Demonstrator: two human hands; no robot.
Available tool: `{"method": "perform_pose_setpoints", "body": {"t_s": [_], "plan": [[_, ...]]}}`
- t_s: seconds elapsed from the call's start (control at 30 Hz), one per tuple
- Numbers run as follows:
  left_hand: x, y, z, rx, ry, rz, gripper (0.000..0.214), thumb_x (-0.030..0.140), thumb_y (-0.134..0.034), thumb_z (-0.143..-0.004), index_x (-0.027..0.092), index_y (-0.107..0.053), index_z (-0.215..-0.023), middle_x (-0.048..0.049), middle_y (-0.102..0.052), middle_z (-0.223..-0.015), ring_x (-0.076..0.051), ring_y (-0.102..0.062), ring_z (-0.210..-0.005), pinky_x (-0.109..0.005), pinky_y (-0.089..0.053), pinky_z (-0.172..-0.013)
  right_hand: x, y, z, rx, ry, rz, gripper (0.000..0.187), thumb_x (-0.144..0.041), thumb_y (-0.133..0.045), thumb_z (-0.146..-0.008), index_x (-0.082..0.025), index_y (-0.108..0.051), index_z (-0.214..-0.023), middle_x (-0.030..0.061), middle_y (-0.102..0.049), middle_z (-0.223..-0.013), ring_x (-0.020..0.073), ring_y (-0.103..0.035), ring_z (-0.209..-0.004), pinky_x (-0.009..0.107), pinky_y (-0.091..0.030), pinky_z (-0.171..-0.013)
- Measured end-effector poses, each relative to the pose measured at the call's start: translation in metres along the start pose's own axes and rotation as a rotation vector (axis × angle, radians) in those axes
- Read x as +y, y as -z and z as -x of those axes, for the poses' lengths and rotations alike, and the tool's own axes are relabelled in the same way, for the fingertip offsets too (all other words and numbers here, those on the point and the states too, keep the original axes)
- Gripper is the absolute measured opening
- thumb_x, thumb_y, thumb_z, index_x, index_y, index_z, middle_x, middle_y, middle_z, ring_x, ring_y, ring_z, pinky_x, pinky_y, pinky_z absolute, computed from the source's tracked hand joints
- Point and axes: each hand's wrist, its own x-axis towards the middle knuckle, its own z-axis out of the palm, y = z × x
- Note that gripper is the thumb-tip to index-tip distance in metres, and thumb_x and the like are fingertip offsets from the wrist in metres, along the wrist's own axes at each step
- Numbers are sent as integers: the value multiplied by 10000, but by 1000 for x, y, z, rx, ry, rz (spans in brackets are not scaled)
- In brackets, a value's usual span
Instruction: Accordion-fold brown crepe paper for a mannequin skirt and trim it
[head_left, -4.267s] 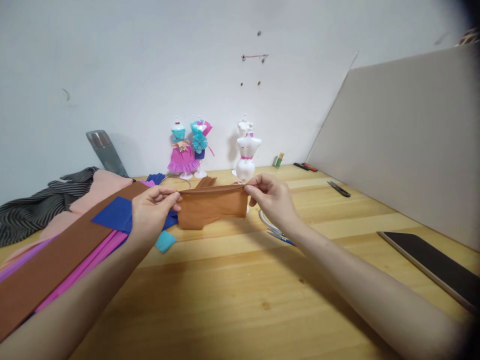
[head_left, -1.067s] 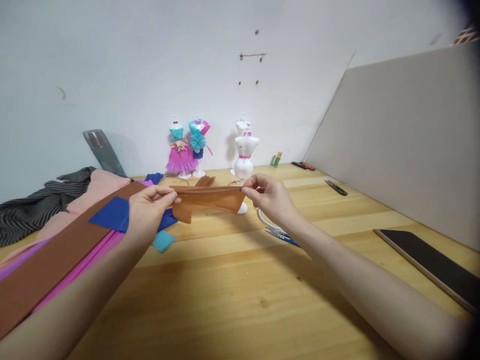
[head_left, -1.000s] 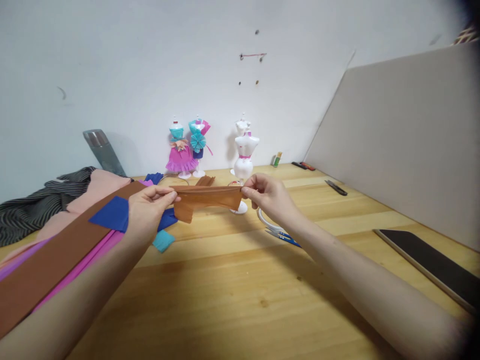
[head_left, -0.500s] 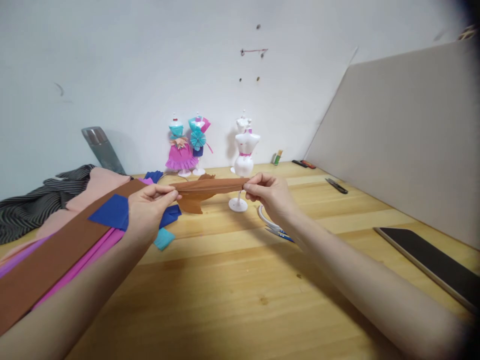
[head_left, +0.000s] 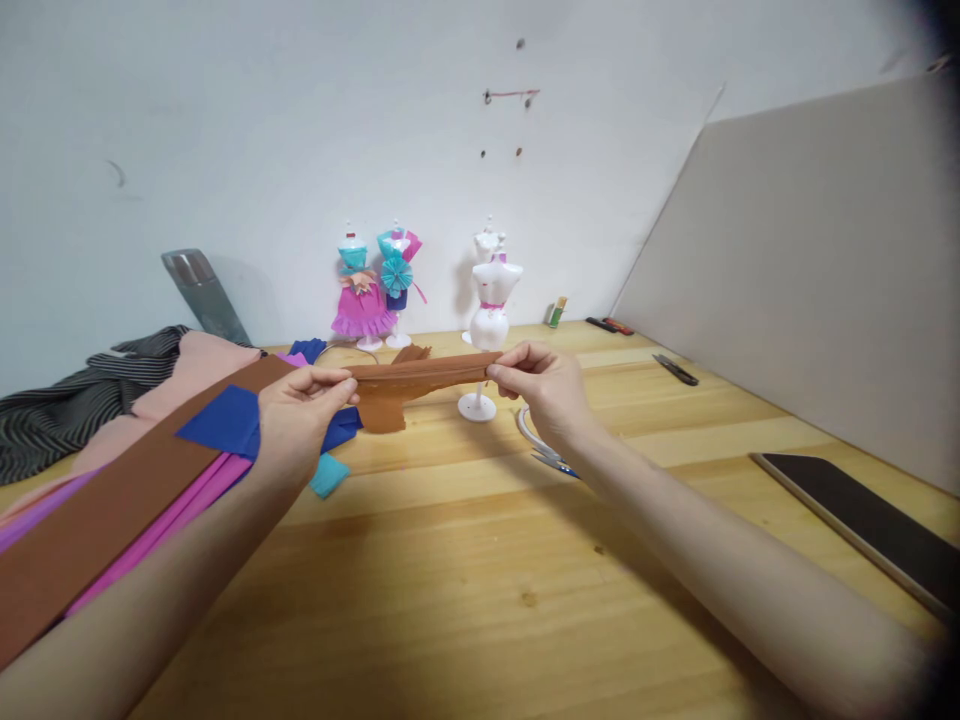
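Stretched level between my hands is a strip of brown crepe paper [head_left: 427, 371], its upper edge folded over. My left hand [head_left: 296, 415] pinches its left end, and my right hand [head_left: 541, 392] pinches the right end between thumb and fingers. Below the fold, a loose ragged part [head_left: 382, 410] hangs down near the left hand. Just behind the strip stands a small white mannequin [head_left: 491, 310] with a pink band at its waist. Under my right wrist lie scissors [head_left: 551, 460], partly hidden by the forearm.
Left, folded crepe paper [head_left: 135, 500] in brown, blue, pink and peach lies by a striped cloth [head_left: 97, 390] and a bottle [head_left: 202, 295]. Dressed mannequins [head_left: 364, 300] stand at the wall. A cutter [head_left: 675, 370] and a phone-like dark slab [head_left: 862, 520] are at right.
The strip stays held at both ends; its folded edge looks slightly straighter and the loose part hangs a little lower. Both hands have barely moved.
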Motion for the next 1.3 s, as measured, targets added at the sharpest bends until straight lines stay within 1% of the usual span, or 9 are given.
{"method": "perform_pose_setpoints", "body": {"t_s": [0.13, 0.23, 0.33, 0.43, 0.57, 0.83, 0.97, 1.1, 1.3], "plan": [[2, 0, 0, 19, -50, -24, 150, 260, -778, -600, 177, -693, -692, 6, -662, -583, -138, -635, -554, -288, -593, -614, 2, 0, 0, 8, 96, 1, 203, -247, -746, -579, -198, -568, -662, -43, -562, -559, 97, -512, -495, 255, -422, -491], [4, 0, 1, 32, -78, -69, 172, 261, -766, -610, 184, -713, -754, 2, -679, -618, -149, -642, -582, -309, -597, -640, 4, 0, 1, -18, 175, 38, 152, -259, -723, -629, -197, -620, -721, -28, -584, -604, 107, -522, -536, 273, -444, -533], [4, 2, 1, 44, -120, -119, 164, 258, -755, -644, 215, -737, -801, -8, -713, -703, -173, -663, -645, -353, -603, -711, 5, 1, 3, -31, 234, 82, 133, -270, -704, -669, -199, -675, -778, 0, -642, -691, 124, -541, -577, 302, -461, -572], [1, 5, 0, 34, -206, -191, 101, 260, -734, -693, 240, -745, -791, -13, -738, -802, -203, -686, -769, -378, -593, -794, 9, 3, 3, -37, 292, 115, 119, -257, -691, -702, -202, -706, -807, 17, -669, -755, 147, -573, -639, 329, -478, -627], [-5, 10, -1, 24, -306, -290, 89, 292, -708, -735, 248, -741, -805, -11, -739, -851, -205, -684, -828, -374, -578, -824, 13, 5, 2, -42, 357, 193, 102, -246, -665, -754, -209, -711, -837, 23, -665, -800, 162, -593, -706, 345, -486, -688], [-10, 12, -2, 1, -348, -333, 71, 300, -685, -770, 251, -732, -792, -11, -727, -856, -194, -677, -850, -345, -547, -866, 15, 6, 1, -55, 461, 298, 57, -223, -614, -806, -202, -667, -816, 17, -605, -777, 154, -569, -717, 319, -458, -667], [-8, 10, -1, 19, -299, -303, 84, 294, -692, -753, 219, -724, -775, -11, -722, -803, -170, -677, -752, -328, -575, -776, 17, 6, -1, -65, 426, 309, 46, -225, -610, -795, -191, -641, -796, 13, -587, -781, 142, -563, -697, 308, -453, -656], [-7, 7, -2, -13, -162, -199, 132, 295, -710, -704, 175, -706, -758, 1, -688, -671, -141, -654, -576, -298, -592, -629, 18, 5, -2, -87, 288, 284, 82, -258, -616, -774, -176, -617, -773, -3, -588, -703, 120, -543, -595, 283, -436, -580], [-3, 1, -2, -26, -19, -75, 151, 283, -759, -630, 169, -683, -695, 1, -667, -626, -154, -666, -567, -290, -582, -607, 16, 4, -2, -128, 116, 175, 119, -281, -627, -752, -176, -575, -732, -26, -593, -622, 106, -570, -475, 257, -430, -498]]}}
